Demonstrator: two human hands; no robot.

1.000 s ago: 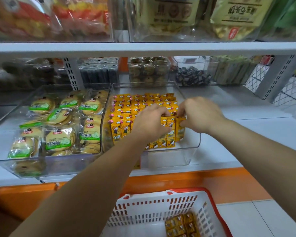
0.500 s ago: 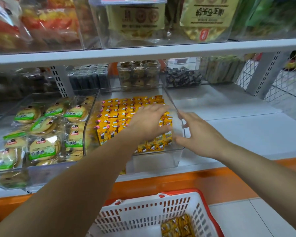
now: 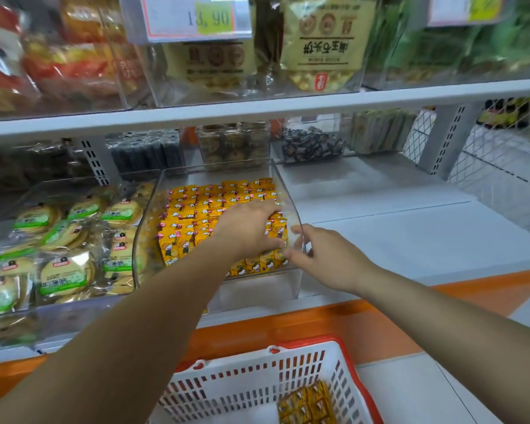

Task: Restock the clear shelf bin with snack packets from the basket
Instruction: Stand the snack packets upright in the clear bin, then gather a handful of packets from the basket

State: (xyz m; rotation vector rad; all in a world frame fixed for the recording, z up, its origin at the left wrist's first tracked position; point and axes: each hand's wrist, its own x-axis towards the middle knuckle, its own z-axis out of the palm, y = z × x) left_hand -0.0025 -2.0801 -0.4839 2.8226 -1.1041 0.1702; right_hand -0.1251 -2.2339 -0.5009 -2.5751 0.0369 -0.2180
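The clear shelf bin [image 3: 257, 290] stands on the middle shelf, packed with rows of small yellow snack packets [image 3: 193, 215]. My left hand [image 3: 248, 228] reaches into the bin and lies over the packets near its right side, fingers and thumb curled round a group of them. Outside the bin's front right corner, my right hand [image 3: 325, 258] touches the clear wall with fairly straight fingers and holds nothing. Below, the white basket [image 3: 257, 381] with a red rim holds a few more yellow packets [image 3: 306, 405] in its right corner.
A second clear bin [image 3: 83, 304] of green-labelled biscuit packs sits just left of the first. The white shelf [image 3: 395, 234] runs on to the right, up to wire mesh [image 3: 502, 179]. An upper shelf edge [image 3: 257, 108] hangs overhead. An orange band [image 3: 349, 325] fronts the shelf.
My right hand let go of the packets and drew out of the bin to its right front corner. My left hand stayed on the packets. The view tilted upward.
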